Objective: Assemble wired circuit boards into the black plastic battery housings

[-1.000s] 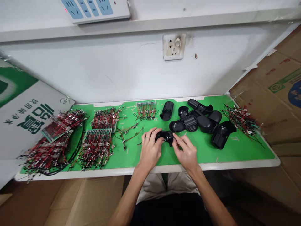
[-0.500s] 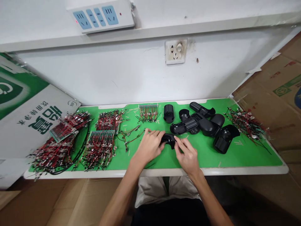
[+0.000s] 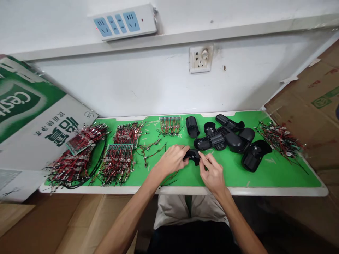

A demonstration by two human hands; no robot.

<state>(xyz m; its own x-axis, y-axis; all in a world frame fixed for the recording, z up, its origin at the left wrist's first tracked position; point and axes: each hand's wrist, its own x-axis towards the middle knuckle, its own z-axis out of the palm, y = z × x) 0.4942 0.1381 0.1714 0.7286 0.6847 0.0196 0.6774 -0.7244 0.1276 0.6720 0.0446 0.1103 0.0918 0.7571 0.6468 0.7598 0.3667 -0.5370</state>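
My left hand (image 3: 172,160) and my right hand (image 3: 213,173) both grip a small curved black plastic housing (image 3: 192,156) above the green mat (image 3: 286,173), and their fingers hide part of it. Right of my hands lies a heap of larger black plastic housings (image 3: 225,137). A small tangle of loose thin wires (image 3: 150,150) lies just left of my left hand. Bundles of red and black wire harnesses with metal terminals (image 3: 118,164) fill the mat's left side.
More wire bundles (image 3: 279,141) lie at the mat's right end. The white table edge (image 3: 185,190) runs below my hands. Behind stand a white wall, a wall socket (image 3: 200,59) and a power strip (image 3: 123,23). Cardboard panels (image 3: 299,88) flank the table.
The whole scene has shifted right and down in view. Both hands stay on the black housing, with my left hand turned slightly more sideways.
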